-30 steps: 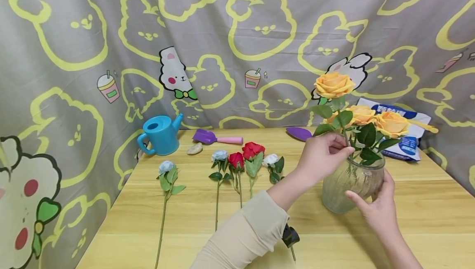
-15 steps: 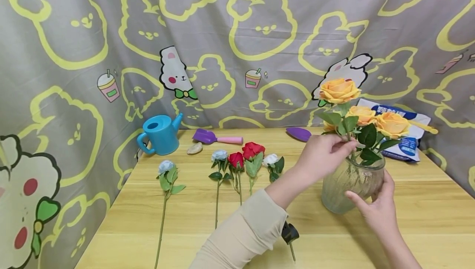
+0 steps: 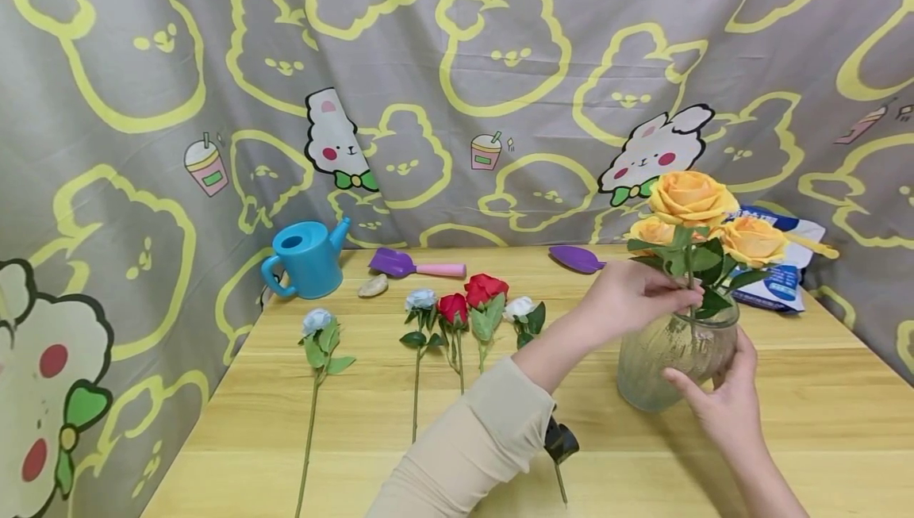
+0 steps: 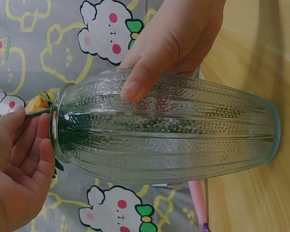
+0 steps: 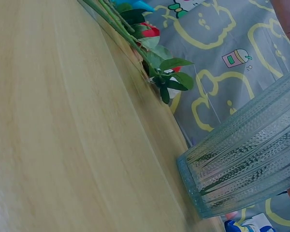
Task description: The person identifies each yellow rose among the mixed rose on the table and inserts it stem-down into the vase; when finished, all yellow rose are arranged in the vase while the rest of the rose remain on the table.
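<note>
My left hand pinches the green stem of a yellow-orange rose just above the mouth of a ribbed clear glass vase. In the left wrist view, the pinched stem runs over the vase rim between thumb and fingers. Two more yellow-orange roses, one at the right and one at the left, stand in the vase. My right hand grips the vase's side, thumb in front, other fingers mostly hidden behind. The vase's base stands on the table in the right wrist view.
Blue, red and white roses lie left of the vase. Farther back are a blue watering can, a stone and a purple toy shovel. A blue-white bag lies behind the vase. My sleeve overlaps a black object.
The pinched rose has moved right and down, its bloom now over the middle of the vase mouth. My left hand has shifted slightly right with it; the right hand keeps its grip.
</note>
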Demonstrator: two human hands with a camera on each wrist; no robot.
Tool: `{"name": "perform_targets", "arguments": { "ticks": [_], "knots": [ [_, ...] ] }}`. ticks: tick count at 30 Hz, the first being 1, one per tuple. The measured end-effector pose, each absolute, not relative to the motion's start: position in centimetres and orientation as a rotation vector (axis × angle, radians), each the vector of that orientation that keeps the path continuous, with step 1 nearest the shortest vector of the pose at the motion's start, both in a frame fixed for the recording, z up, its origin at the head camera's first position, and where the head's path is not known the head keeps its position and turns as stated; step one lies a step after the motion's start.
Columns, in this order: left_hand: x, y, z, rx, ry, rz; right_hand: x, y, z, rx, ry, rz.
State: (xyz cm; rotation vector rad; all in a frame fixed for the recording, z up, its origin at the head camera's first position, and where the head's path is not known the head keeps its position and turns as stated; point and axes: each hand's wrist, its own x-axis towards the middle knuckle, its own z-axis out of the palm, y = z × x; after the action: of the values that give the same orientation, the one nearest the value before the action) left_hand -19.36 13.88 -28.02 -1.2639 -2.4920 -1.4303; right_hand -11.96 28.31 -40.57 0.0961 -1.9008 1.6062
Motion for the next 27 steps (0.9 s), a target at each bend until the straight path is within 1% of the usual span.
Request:
{"name": "perform_targets", "arguments": {
  "ticks": [3, 6, 10, 19, 21, 25, 27],
  "knots": [
    [-19.54, 14.05, -27.82, -1.239, -2.534, -1.399, -11.97, 28.31, -40.57, 0.098, -1.902, 1.611],
    [-19.62, 14.18, -27.64, -1.258, -2.513, -1.272, -12.03, 28.34, -40.60, 0.098, -1.914, 1.599],
    [-19.65, 14.26, -27.68, -1.335, -2.432, -1.167, -12.05, 28.38, -40.72, 0.092, -1.934, 1.567],
    [-19.74, 14.45, -27.81, -1.487, -2.475, -1.176, -11.97, 28.69, -40.70, 0.146, -1.922, 1.555],
    [-19.69, 14.52, -27.79, -1.473, -2.490, -1.173, -12.10, 28.72, -40.74, 0.196, -1.899, 1.567],
    [-19.57, 14.70, -27.86, -1.357, -2.556, -1.220, -12.29, 28.77, -41.00, 0.310, -1.829, 1.598],
    [-19.47, 14.85, -27.99, -1.308, -2.587, -1.272, -12.24, 28.77, -41.07, 0.325, -1.815, 1.606]
  ]
}}
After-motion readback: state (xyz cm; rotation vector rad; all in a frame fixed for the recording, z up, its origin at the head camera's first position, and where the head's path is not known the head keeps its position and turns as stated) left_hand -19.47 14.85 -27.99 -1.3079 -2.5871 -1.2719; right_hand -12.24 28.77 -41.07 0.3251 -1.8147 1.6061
